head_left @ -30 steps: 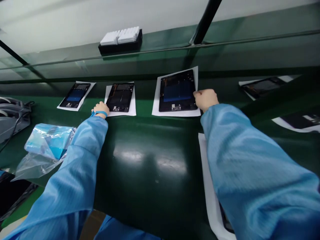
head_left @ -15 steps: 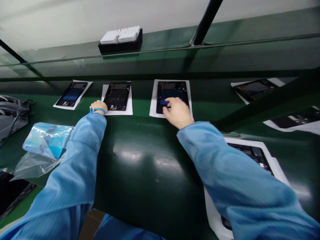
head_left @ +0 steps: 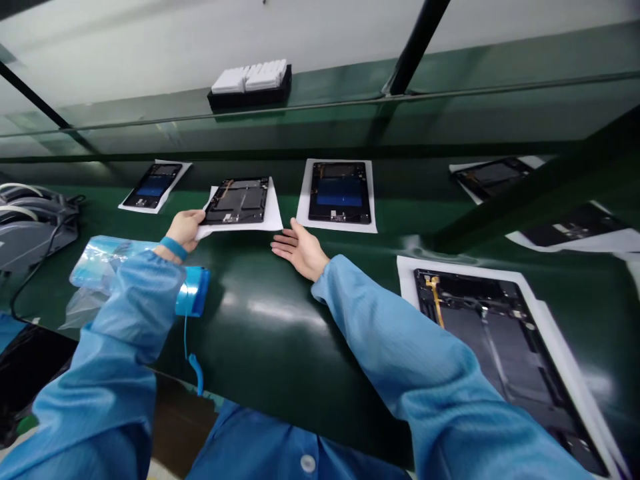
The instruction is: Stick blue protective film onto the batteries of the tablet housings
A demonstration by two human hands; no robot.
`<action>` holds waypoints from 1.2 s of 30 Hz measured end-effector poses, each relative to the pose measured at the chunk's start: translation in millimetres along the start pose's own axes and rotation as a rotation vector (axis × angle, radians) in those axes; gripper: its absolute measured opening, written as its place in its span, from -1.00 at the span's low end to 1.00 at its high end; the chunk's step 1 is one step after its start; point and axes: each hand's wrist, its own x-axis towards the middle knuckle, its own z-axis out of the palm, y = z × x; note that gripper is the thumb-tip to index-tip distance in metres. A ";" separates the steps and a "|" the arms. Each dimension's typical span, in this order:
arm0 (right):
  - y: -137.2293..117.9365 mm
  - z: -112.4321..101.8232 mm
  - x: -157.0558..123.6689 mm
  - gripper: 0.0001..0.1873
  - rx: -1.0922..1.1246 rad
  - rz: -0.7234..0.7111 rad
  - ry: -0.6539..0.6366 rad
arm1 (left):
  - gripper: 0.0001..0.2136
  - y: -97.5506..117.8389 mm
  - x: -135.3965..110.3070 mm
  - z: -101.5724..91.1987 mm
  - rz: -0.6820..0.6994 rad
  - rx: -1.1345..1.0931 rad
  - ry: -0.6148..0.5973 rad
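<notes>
My left hand (head_left: 185,229), with a blue band at its wrist, pinches the left edge of an opened tablet (head_left: 239,202) and the white sheet (head_left: 273,208) under it. That tablet sits askew on its sheet and seems slightly raised; its inner parts face up. Palm turned up and fingers stretched, my right hand (head_left: 301,251) is just off the sheet's lower right corner, holding nothing. Behind that hand another opened tablet (head_left: 339,192) with a dark blue panel lies on its own white sheet. A third, similar tablet (head_left: 154,185) lies at the far left.
On the right are more opened tablets, one (head_left: 493,340) close to my right sleeve. A clear plastic bag with blue contents (head_left: 107,261) and a blue roll (head_left: 194,291) lie by my left sleeve. A grey machine (head_left: 35,223) stands left; a black tray (head_left: 250,97) stands behind.
My right hand has left the middle tablet, moving left and down, and turned palm up. My left hand now grips the tablet beside it, which has shifted and turned. The blue roll has come into view.
</notes>
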 end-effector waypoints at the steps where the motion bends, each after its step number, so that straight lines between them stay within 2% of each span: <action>1: -0.3 1.8 -5.3 -0.33 0.095 0.026 -0.032 | -0.80 -3.3 -17.9 -8.4 -0.003 -0.013 -0.038; 3: 0.2 5.2 -18.0 -0.36 0.296 0.064 -0.102 | -0.87 -12.8 -53.9 -23.7 -0.001 -0.028 -0.115; 5: 2.8 8.3 -32.7 -0.50 0.420 0.076 -0.125 | -0.82 -25.9 -87.1 -35.3 -0.008 -0.050 -0.202; 9: 10.2 6.5 -65.3 -0.72 0.413 0.070 -0.079 | -0.63 -56.7 -135.2 -44.0 -0.063 -0.107 -0.370; 14: 8.6 -13.8 -103.1 -0.71 0.374 0.071 -0.102 | -0.52 -83.0 -160.3 -40.2 -0.169 -0.182 -0.568; 20: 3.3 -30.6 -133.2 -0.66 0.311 0.089 -0.139 | -0.39 -91.0 -174.6 -33.1 -0.250 -0.285 -0.809; 22: 5.0 -32.5 -139.6 -0.64 0.289 0.093 -0.144 | -0.40 -92.2 -177.9 -26.9 -0.226 -0.330 -0.805; 25: 9.1 -36.4 -146.7 -0.60 0.259 0.086 -0.139 | -0.43 -93.9 -177.8 -15.9 -0.131 -0.296 -0.703; 31: 14.5 -51.0 -156.3 -0.47 0.161 0.073 -0.145 | -0.61 -96.9 -159.8 2.3 0.060 -0.127 -0.540; 36: 24.7 -63.4 -151.3 -0.33 -0.130 -0.018 -0.001 | -0.76 -96.0 -140.8 24.6 0.172 0.164 -0.472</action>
